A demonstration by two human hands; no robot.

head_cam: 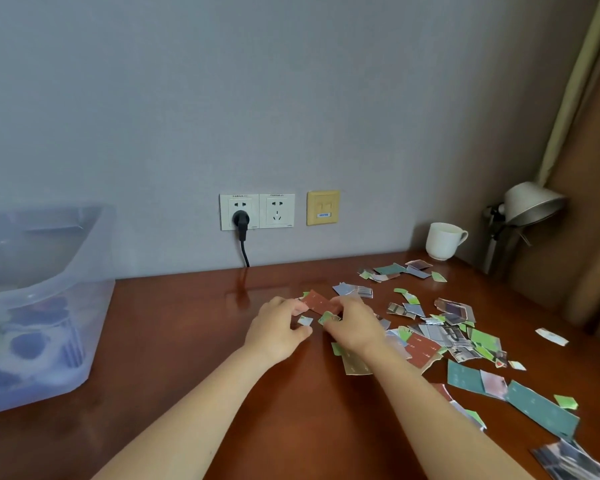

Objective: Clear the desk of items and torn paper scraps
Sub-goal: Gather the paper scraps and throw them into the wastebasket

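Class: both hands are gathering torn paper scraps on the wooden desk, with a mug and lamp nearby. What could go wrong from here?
1. The white ceramic mug stands right behind the far scraps; a wide sweep there might knock it over.
2. The lone white torn scrap lies apart near the brown wooden desk's right edge and could be missed or brushed off.
3. The left hand and right hand pinch only a few pieces at a time, so small ones may drop.

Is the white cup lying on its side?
No, the white cup stands upright on the desk near the lamp.
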